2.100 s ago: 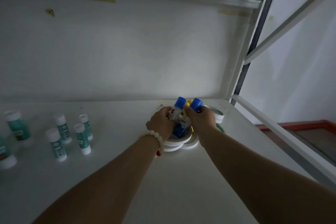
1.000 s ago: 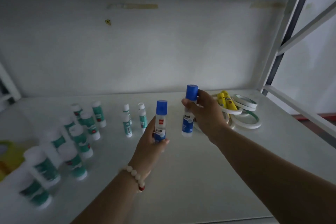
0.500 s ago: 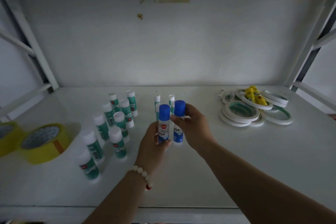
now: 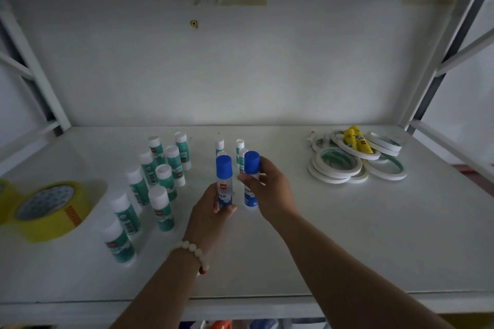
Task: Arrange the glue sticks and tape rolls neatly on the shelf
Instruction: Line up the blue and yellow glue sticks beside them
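Blue-capped glue sticks [image 4: 224, 189] [image 4: 251, 165] upright in hands [image 4: 208, 219] [image 4: 272, 195]

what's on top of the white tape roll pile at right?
Two yellow glue tubes lie side by side across the pile of flat white tape rolls. Anything beneath them inside the rolls is hidden.

Nothing fully legible. Left blue-cap glue bottle [image 4: 224, 189]: small red logo patch w/ white lettering, too small to read; blue characters below, illegible. Right blue-cap glue bottle [image 4: 251, 196]: blue characters on label, also unreadable. Green glue sticks [image 4: 163, 215]: red logo patches, barcodes on a few, digits not resolvable. Yellow tubes [image 4: 358, 140] atop white tape rolls [image 4: 336, 174]: red logo patches, illegible. Yellow tape roll [image 4: 53, 224]: red-orange printed strip, can't be read.
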